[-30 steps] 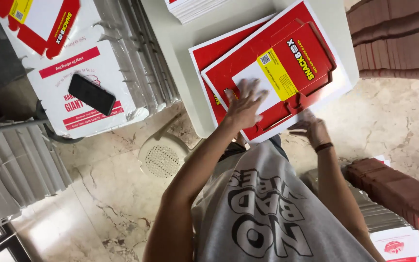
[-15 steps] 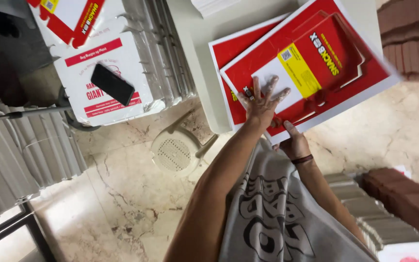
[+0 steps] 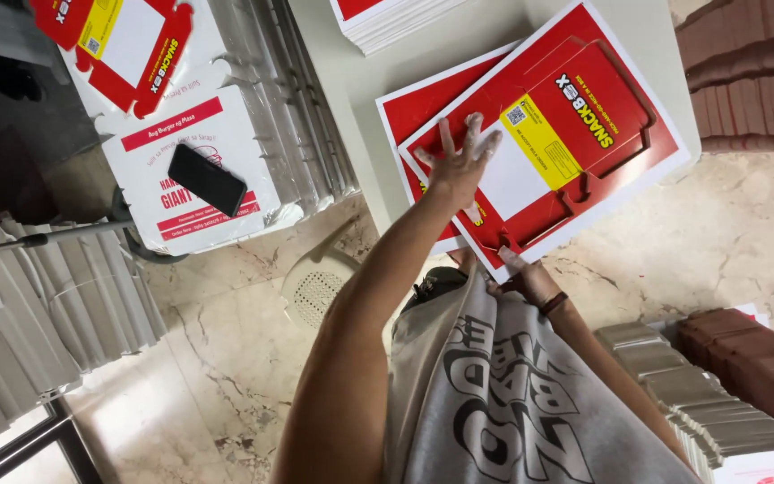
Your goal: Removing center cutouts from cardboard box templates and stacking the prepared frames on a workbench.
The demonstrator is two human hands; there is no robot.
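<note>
Below my chest lies a pale marble floor (image 3: 226,358) veined in brown, with a round white perforated disc (image 3: 315,291) on it just short of the tabletop (image 3: 378,108), a pale grey surface that runs away from me. On that tabletop rests a flat red and white printed cardboard box blank (image 3: 584,116) with a yellow label panel, lying over a second red sheet (image 3: 414,108) of the same kind; a stack of more sheets (image 3: 396,18) sits at the far edge. To the left, grey folded cartons stand in rows (image 3: 288,99), and on them lies a white printed box blank (image 3: 190,170) carrying a black phone (image 3: 207,179), with another red die-cut blank (image 3: 118,45) beyond it. Reddish-brown stacked cardboard (image 3: 745,81) fills the far right, and more stacks, grey (image 3: 700,394) and brown (image 3: 754,350), stand near right.

My left hand (image 3: 463,161) reaches out on a long straight arm, fingers spread wide and flat, palm pressing down on the white part of the top blank; its grip is open, pinching nothing. My right hand (image 3: 521,273), a dark band at the wrist, sits close to my body at the blank's near edge, one finger pointing onto the corner; I cannot tell whether its grip pinches the edge.
</note>
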